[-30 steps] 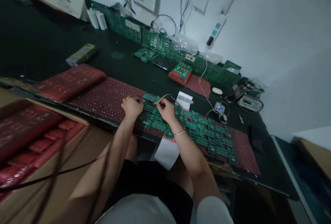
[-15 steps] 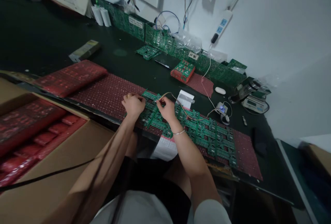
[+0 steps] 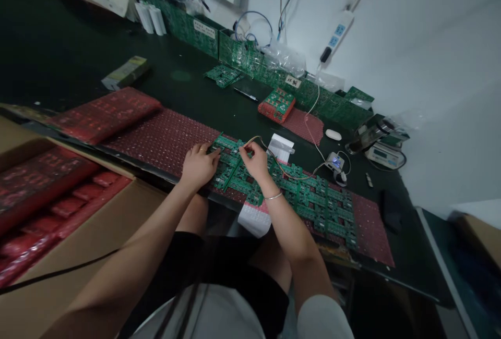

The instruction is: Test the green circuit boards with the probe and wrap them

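Observation:
Several green circuit boards lie joined in panels on red bubble wrap along the bench's front edge. My left hand rests at the left end of the boards, fingers apart and fingertips touching the leftmost one. Just to its right, my right hand is closed in a pinch on the end of a thin multi-wire cable, above that same board. The tip of the cable is hidden by the fingers. Its other end runs right to a small white device with a lit blue screen.
A red-wrapped pack lies to the left, above a cardboard box of red packs. Behind are a pen, a stack of boards and green board-walled bins. A paper strip hangs over the front edge.
My left hand has shifted slightly down and its fingers have spread more over the board's edge. My right hand has moved slightly right, still pinching the cable.

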Demonstrator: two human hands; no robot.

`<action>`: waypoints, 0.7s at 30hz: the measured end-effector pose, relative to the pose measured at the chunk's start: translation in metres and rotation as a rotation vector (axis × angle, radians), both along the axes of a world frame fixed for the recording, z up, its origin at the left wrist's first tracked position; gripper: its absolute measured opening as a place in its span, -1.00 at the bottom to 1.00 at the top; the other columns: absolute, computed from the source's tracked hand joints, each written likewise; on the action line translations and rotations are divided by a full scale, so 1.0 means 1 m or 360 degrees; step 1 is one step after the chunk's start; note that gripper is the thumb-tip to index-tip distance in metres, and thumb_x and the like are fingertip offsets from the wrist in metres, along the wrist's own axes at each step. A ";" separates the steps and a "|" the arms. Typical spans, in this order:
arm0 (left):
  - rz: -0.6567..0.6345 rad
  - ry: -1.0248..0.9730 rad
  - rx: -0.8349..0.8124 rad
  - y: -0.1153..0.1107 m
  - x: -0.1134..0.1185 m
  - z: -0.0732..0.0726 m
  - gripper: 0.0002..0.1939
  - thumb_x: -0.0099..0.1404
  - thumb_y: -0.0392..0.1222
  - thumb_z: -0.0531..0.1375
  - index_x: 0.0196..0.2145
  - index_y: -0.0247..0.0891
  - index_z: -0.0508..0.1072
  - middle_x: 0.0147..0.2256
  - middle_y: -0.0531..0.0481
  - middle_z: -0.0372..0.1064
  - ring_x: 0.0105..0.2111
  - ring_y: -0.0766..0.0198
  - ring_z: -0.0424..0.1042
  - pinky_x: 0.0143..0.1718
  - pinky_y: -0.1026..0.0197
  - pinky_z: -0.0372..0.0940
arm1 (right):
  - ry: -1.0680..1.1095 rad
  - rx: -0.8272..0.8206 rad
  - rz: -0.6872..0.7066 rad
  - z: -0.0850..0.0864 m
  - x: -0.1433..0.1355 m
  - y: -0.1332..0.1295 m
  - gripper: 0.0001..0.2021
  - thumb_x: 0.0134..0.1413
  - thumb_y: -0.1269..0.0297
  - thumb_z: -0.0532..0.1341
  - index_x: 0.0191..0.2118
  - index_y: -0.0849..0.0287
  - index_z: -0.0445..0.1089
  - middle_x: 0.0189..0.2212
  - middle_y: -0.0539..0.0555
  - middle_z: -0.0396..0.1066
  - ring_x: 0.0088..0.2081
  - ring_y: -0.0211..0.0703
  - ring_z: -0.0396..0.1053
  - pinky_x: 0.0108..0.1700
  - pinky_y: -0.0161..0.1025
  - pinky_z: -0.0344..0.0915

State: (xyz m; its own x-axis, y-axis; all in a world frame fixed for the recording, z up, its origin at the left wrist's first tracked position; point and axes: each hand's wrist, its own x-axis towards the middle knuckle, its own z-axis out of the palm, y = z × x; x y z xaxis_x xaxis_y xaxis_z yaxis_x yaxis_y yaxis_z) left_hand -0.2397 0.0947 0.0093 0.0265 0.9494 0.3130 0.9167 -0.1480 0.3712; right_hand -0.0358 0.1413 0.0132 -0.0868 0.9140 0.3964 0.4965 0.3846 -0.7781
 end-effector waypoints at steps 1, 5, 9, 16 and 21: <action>0.0000 0.0030 -0.0013 0.000 0.001 0.001 -0.58 0.49 -0.06 0.05 0.04 -0.13 0.68 0.22 -0.32 0.43 0.21 -0.33 0.32 0.14 -0.35 0.29 | 0.0061 -0.0005 -0.0015 0.004 0.007 0.003 -0.82 0.33 0.12 0.25 -0.27 0.09 0.36 -0.32 0.03 0.54 -0.27 -0.14 0.54 -0.12 -0.23 0.46; 0.0012 0.0104 -0.0032 0.001 0.005 0.005 -0.53 0.49 -0.01 0.03 0.06 -0.17 0.66 0.22 -0.35 0.41 0.22 -0.35 0.30 0.14 -0.36 0.28 | 0.0391 -0.0132 -0.0002 0.019 0.044 0.018 -0.80 0.37 0.08 0.23 -0.10 0.10 0.37 -0.26 0.03 0.55 -0.31 -0.20 0.58 -0.20 -0.27 0.50; 0.0018 0.0043 -0.0029 0.003 0.007 0.006 -0.51 0.47 0.03 0.03 0.06 -0.20 0.66 0.22 -0.38 0.39 0.20 -0.42 0.31 0.13 -0.41 0.26 | 0.0426 -0.0363 0.0091 0.017 0.072 0.023 -0.83 0.34 0.13 0.25 -0.17 0.11 0.38 -0.30 0.03 0.55 -0.33 -0.17 0.61 -0.19 -0.22 0.54; -0.0023 0.0029 -0.0022 0.001 0.005 0.001 -0.51 0.45 0.04 0.04 0.11 -0.19 0.62 0.25 -0.39 0.36 0.24 -0.46 0.28 0.16 -0.44 0.25 | -0.0376 -0.0003 -0.0135 0.011 0.099 0.006 -0.81 0.29 0.20 0.29 -0.36 0.09 0.38 -0.40 0.04 0.53 -0.34 -0.11 0.49 -0.13 -0.18 0.42; -0.0020 0.0025 -0.0029 0.003 0.003 -0.004 -0.53 0.46 0.01 0.08 0.14 -0.20 0.60 0.28 -0.38 0.32 0.28 -0.46 0.24 0.22 -0.45 0.23 | -0.0373 0.0000 -0.0163 0.010 0.106 0.005 -0.80 0.33 0.18 0.26 -0.35 0.09 0.40 -0.35 0.06 0.56 -0.32 -0.11 0.45 -0.11 -0.22 0.38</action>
